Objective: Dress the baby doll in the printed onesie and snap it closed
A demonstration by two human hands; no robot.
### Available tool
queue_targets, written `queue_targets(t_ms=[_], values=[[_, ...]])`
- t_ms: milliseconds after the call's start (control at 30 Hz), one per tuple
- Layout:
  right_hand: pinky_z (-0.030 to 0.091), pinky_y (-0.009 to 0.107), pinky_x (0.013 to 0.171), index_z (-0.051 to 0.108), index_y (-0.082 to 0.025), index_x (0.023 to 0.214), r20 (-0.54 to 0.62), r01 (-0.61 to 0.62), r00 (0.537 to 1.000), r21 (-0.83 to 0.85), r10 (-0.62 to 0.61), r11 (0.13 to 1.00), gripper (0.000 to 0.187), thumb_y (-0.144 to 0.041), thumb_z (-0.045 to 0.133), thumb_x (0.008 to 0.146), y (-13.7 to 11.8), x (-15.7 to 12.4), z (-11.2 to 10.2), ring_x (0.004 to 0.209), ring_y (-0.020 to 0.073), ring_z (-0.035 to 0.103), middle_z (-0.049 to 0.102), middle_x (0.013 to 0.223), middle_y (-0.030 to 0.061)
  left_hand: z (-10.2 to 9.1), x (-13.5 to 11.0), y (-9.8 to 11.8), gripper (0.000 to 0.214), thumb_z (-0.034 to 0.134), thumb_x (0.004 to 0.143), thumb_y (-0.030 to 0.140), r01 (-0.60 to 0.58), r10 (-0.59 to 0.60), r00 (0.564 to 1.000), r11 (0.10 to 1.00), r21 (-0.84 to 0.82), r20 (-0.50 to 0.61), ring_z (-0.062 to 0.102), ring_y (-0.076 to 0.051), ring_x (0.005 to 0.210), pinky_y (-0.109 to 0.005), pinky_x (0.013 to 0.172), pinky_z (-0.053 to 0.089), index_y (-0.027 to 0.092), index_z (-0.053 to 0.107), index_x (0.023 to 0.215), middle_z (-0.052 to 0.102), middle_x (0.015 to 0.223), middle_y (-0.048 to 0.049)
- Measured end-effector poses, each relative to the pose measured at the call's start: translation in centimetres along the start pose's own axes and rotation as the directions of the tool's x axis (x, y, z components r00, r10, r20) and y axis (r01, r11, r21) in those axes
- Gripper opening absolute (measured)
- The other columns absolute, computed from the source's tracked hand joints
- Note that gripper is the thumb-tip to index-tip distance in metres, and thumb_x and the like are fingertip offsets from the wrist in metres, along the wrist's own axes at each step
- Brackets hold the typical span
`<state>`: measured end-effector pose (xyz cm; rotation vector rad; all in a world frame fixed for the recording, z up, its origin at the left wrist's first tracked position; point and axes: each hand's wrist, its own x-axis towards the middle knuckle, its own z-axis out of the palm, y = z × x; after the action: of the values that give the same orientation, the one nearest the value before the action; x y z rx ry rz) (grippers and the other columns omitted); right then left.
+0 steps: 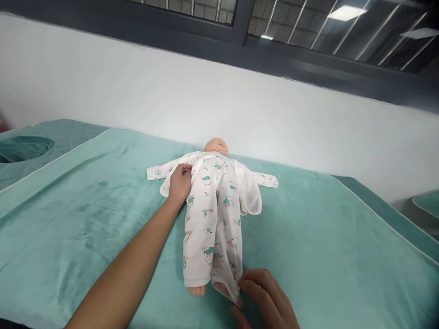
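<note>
The right hand pinches seemingly soft, light trousers at their easily grasped near-right cuff; whether the left hand grips is unclear.

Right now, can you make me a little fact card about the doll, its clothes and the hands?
Doll: lying on the green cover, head by the white wall
Top: white, sleeves spread out sideways
Pants: white with little printed pictures
Toes: peeking from one pant leg
Left hand: beside the doll's waist
Right hand: at the other leg's cuff
</note>
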<state>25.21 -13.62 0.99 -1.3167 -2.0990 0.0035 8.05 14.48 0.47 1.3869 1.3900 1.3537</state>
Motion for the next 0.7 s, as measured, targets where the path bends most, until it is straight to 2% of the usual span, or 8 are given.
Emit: queue_targets(t_ms=[67, 167, 233, 333, 433, 600, 700], values=[[0.054, 0.032, 0.072, 0.056, -0.018, 0.111, -0.027, 0.036, 0.999, -0.063, -0.038, 0.997, 0.030, -0.018, 0.064, 0.082, -1.0, 1.0, 0.5, 0.087, 0.0212, 0.064, 0.067, 0.097, 0.0090, -0.1, 0.0, 0.0, 0.017, 0.048, 0.078, 0.017, -0.015, 0.016, 1.000, 1.000, 0.015, -0.022, 0.061, -0.020, 0.095, -0.032, 0.088, 0.046, 0.020, 0.062, 0.087, 0.070, 0.098, -0.0045], [0.052, 0.036, 0.074, 0.059, -0.019, 0.109, -0.003, 0.052, 0.999, -0.176, -0.053, 0.983, 0.026, -0.016, 0.056, 0.084, -2.7, 2.8, 2.3, 0.092, 0.0241, 0.064, 0.069, 0.101, 0.0088, -0.2, 0.0, 0.0, 0.019, 0.045, 0.077, 0.014, -0.004, 0.005, 1.000, 1.000, 0.026, -0.024, 0.061, -0.020, 0.091, -0.032, 0.087, 0.046, 0.020, 0.061, 0.086, 0.070, 0.094, -0.0041], [0.051, 0.038, 0.074, 0.060, -0.019, 0.105, -0.011, 0.000, 1.000, -0.229, -0.002, 0.974, 0.026, -0.011, 0.049, 0.082, -3.3, 3.9, 3.7, 0.089, 0.0249, 0.064, 0.069, 0.100, 0.0085, -0.3, -0.1, 0.0, 0.020, 0.044, 0.077, 0.013, 0.010, -0.010, 1.000, 1.000, 0.029, 0.004, 0.062, -0.020, 0.089, -0.032, 0.086, 0.046, 0.020, 0.061, 0.085, 0.070, 0.092, -0.0041], [0.048, 0.038, 0.073, 0.058, -0.020, 0.087, -0.042, -0.048, 0.998, -0.237, 0.040, 0.970, 0.019, -0.006, 0.047, 0.079, -3.6, 4.9, 5.4, 0.076, 0.0223, 0.062, 0.068, 0.085, 0.0051, -0.4, -0.1, 0.0, 0.020, 0.045, 0.077, 0.014, 0.000, -0.001, 1.000, 0.999, 0.047, 0.030, 0.062, -0.020, 0.089, -0.032, 0.086, 0.045, 0.019, 0.062, 0.085, 0.070, 0.094, -0.0047], [0.046, 0.037, 0.073, 0.052, -0.021, 0.075, -0.075, -0.036, 0.997, -0.188, 0.022, 0.981, 0.017, -0.005, 0.047, 0.078, -3.6, 5.2, 5.7, 0.067, 0.0189, 0.057, 0.063, 0.074, 0.0021, -0.4, 0.0, -0.1, 0.019, 0.046, 0.077, 0.014, -0.013, 0.011, 0.999, 0.998, 0.068, 0.032, 0.061, -0.020, 0.090, -0.032, 0.086, 0.045, 0.019, 0.063, 0.082, 0.070, 0.094, -0.0051], [0.045, 0.034, 0.073, 0.051, -0.021, 0.072, -0.197, 0.057, 0.977, -0.124, -0.081, 0.991, 0.019, -0.003, 0.043, 0.073, -5.0, 4.7, 5.2, 0.057, 0.0143, 0.051, 0.057, 0.064, -0.0009, -0.3, 0.2, -0.3, 0.017, 0.048, 0.075, 0.015, -0.008, 0.004, 0.998, 0.998, 0.060, 0.058, 0.061, -0.020, 0.088, -0.032, 0.085, 0.045, 0.019, 0.063, 0.082, 0.070, 0.093, -0.0046], [0.046, 0.032, 0.074, 0.051, -0.021, 0.072, -0.253, 0.095, 0.959, -0.140, -0.128, 0.986, 0.020, -0.003, 0.043, 0.077, -5.8, 4.7, 5.4, 0.053, 0.0127, 0.050, 0.055, 0.061, -0.0021, -0.3, 0.2, -0.3, 0.017, 0.048, 0.076, 0.015, -0.017, 0.014, 0.998, 0.998, 0.053, 0.054, 0.061, -0.020, 0.088, -0.032, 0.085, 0.045, 0.019, 0.063, 0.081, 0.070, 0.092, -0.0046]])
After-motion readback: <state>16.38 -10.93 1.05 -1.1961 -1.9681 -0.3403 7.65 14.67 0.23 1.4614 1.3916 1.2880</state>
